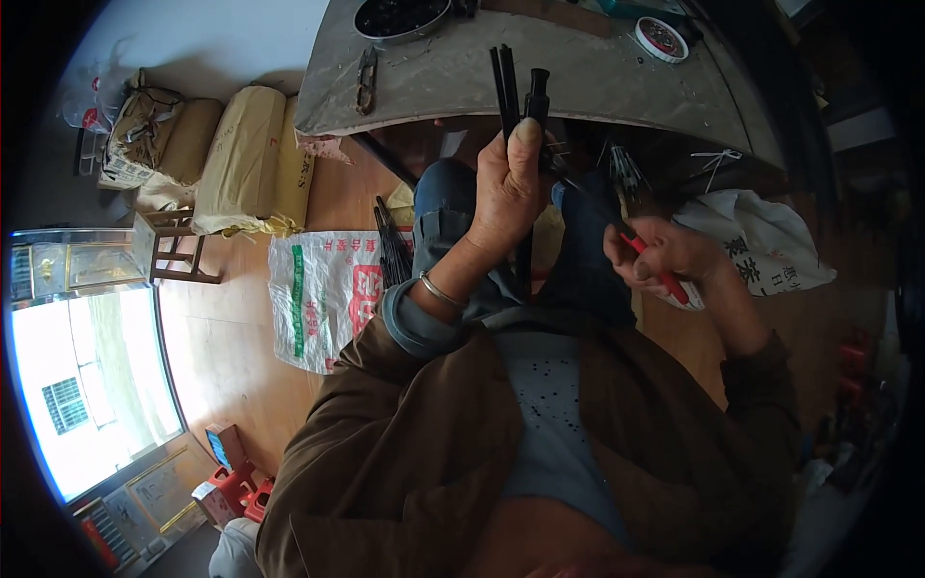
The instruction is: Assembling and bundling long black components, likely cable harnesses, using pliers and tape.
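My left hand [511, 188] is closed round a bundle of slim black rods [503, 79], which looks like part of an umbrella frame. Its thumb presses on a black tube with a flared top [539, 96], beside the rods. To the right, my right hand [665, 252] grips a red-handled tool [639, 243]. A dark shaft runs from the tool up toward the left hand; its tip is hard to make out, and so is the tool's exact kind. Both hands are above my lap, by the near edge of the table [434, 82].
On the table lie small scissors or snips [365, 82], a bowl of black pieces [400, 17] and a white round dish [662, 39]. Bundled ribs [626, 171] and a white sack [761, 241] are at the right. Wrapped bales [241, 159], a wooden stool [178, 246] and a printed sack [323, 289] stand left.
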Motion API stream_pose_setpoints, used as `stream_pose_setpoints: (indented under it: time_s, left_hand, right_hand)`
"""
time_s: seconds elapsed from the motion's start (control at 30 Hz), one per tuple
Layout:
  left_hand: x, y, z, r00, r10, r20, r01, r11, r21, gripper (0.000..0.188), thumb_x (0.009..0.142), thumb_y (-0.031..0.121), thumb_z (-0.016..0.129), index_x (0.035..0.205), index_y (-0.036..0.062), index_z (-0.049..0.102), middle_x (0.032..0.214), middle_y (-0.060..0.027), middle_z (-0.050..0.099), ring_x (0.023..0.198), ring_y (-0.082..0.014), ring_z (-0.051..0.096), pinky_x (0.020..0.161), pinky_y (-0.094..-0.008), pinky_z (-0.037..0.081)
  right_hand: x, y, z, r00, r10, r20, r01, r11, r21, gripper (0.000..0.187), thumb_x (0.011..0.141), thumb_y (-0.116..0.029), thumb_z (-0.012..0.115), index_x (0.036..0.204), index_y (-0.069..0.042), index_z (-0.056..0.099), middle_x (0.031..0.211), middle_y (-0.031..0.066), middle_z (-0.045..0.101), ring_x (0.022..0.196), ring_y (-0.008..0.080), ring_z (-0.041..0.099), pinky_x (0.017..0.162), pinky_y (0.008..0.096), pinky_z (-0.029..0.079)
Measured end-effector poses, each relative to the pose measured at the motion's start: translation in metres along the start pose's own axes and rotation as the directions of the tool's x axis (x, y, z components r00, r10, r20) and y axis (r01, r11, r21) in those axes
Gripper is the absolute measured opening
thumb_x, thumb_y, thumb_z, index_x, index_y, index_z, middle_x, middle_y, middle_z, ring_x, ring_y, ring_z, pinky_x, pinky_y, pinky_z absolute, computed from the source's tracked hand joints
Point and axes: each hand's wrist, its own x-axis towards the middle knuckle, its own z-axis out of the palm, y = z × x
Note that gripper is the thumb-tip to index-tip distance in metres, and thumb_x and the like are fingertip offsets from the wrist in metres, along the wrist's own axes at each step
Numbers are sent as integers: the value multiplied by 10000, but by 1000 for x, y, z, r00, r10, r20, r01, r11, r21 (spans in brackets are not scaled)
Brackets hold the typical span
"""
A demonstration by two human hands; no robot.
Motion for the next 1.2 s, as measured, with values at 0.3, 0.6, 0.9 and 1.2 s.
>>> stream_pose_setpoints:
  time_s: [0.3, 0.6, 0.9, 1.2]
  left_hand:
    - [3, 5, 1, 997, 16, 77, -15, 1000, -9, 546, 953, 570, 392, 856, 61, 564, 522, 33, 456, 390, -37, 377, 362, -207, 251]
    - [4, 7, -3, 995, -39, 88, 36, 999, 29, 608, 946, 610, 346, 856, 47, 557, 518, 22, 450, 391, -48, 375, 372, -214, 272]
    - [6, 7, -7, 987, -92, 132, 92, 996, 6, 629, 937, 631, 332, 857, 47, 551, 502, 17, 412, 383, -60, 367, 363, -229, 273]
    - [1, 8, 0, 990, -85, 112, 85, 996, -2, 594, 935, 620, 367, 867, 55, 537, 486, 33, 390, 375, -54, 344, 360, -220, 261]
  right_hand:
    - [-3, 0, 18, 999, 49, -10, -47, 992, 115, 381, 955, -331, 539, 999, 48, 538, 670, 63, 550, 485, 113, 536, 421, 274, 472]
    - [-8, -35, 41, 955, 182, -236, -206, 975, -84, 357, 998, -330, 438, 1053, 14, 516, 650, 55, 525, 486, 110, 516, 482, 259, 483]
    - [6, -4, 43, 955, 113, -274, -138, 987, -77, 354, 997, -353, 449, 846, -35, 476, 558, -21, 397, 435, 63, 389, 416, 241, 398]
    - [-12, -67, 51, 889, 156, -431, -364, 812, -456, 272, 952, -278, 553, 896, -20, 484, 594, -18, 460, 443, 52, 417, 387, 243, 391]
